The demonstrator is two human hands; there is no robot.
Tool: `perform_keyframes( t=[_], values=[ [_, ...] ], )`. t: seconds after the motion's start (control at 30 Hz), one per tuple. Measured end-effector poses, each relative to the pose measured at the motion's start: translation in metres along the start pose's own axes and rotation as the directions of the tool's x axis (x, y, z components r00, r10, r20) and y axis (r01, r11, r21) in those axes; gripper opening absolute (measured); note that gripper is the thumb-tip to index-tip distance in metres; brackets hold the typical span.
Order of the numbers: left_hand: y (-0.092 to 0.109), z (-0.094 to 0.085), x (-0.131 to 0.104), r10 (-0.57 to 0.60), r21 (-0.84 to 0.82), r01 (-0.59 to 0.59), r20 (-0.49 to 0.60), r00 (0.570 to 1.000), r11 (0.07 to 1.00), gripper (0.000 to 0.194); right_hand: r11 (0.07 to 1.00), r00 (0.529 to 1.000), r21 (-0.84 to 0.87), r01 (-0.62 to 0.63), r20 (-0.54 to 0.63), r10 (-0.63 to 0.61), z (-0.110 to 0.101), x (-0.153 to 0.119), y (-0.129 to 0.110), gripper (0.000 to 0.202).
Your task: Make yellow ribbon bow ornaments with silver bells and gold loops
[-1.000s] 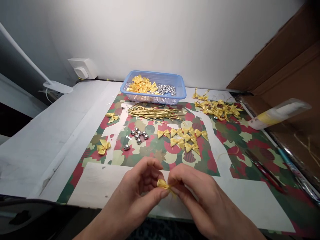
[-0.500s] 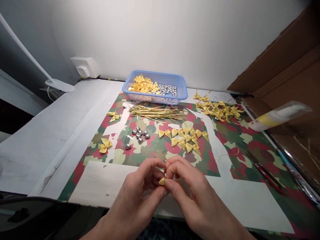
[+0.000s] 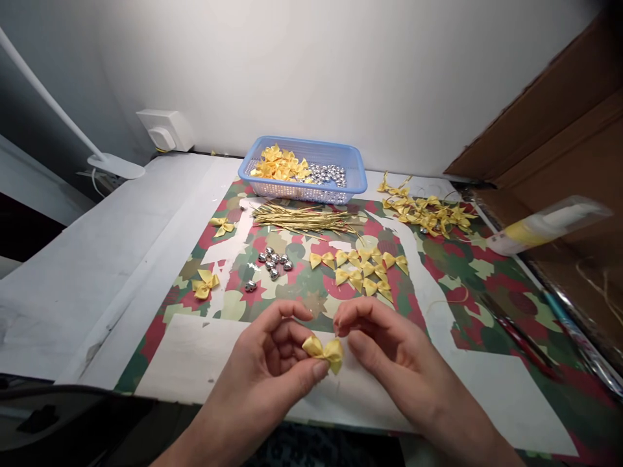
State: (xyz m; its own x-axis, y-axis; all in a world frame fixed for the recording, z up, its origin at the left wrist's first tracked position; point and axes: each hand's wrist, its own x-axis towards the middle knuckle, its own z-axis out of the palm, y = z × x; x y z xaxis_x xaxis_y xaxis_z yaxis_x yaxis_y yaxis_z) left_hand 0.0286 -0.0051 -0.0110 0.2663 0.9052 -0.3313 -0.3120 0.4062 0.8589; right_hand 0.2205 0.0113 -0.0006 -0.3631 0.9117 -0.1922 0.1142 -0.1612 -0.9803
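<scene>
My left hand (image 3: 272, 363) pinches a small yellow ribbon bow (image 3: 326, 352) between thumb and fingers, above the white front strip of the table. Just right of the bow is my right hand (image 3: 389, 357), its fingers curled and its thumb slightly apart from them, with nothing visible between. Beyond the hands, several yellow bows (image 3: 348, 279) lie in rows on the patterned sheet. Left of these sits a group of silver jingle bells (image 3: 274, 263). Two more yellow bows, one of them the near bow (image 3: 205, 284), lie farther left.
Behind the bells lies a bundle of gold wire ties (image 3: 304, 219). A blue basket (image 3: 357, 181) holds yellow bows and silver bells. At right are a pile of bows with ties (image 3: 428, 214), a clear bottle (image 3: 535, 230), a red-handled tool (image 3: 528, 347) and a cardboard box (image 3: 569, 130).
My hands have moved apart, the right one shifting rightward off the bow. The bow, mostly hidden between the fingers before, now shows its full shape in my left hand.
</scene>
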Motion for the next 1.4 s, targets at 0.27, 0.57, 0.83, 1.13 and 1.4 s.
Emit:
perform_keyframes(
  t=[0.27,0.57,0.83,1.13,1.4],
  values=[
    [0.002,0.002,0.001,-0.056,0.003,0.055,0.045,0.997,0.998,0.032,0.974,0.996,-0.215,0.071,-0.037,-0.081,0.008,-0.005,-0.004,0.007],
    [0.006,-0.001,0.005,-0.136,-0.045,0.143,0.135,0.982,0.989,0.027,0.969,0.988,-0.237,0.074,-0.113,-0.103,0.002,-0.005,0.003,0.014],
    [0.006,-0.002,0.007,-0.126,-0.035,0.133,0.143,0.982,0.991,0.028,0.955,0.996,-0.292,0.060,0.077,-0.039,0.000,-0.003,-0.010,0.009],
    [0.016,-0.008,0.008,-0.166,0.069,0.157,0.158,0.973,0.985,0.023,0.993,0.995,-0.114,0.036,-0.084,-0.046,0.007,0.001,0.007,0.021],
    [0.002,0.001,0.013,0.057,0.162,-0.067,0.066,0.996,0.984,0.016,0.965,0.990,0.259,-0.039,-0.122,0.073,0.019,0.007,0.009,0.035]
  ],
)
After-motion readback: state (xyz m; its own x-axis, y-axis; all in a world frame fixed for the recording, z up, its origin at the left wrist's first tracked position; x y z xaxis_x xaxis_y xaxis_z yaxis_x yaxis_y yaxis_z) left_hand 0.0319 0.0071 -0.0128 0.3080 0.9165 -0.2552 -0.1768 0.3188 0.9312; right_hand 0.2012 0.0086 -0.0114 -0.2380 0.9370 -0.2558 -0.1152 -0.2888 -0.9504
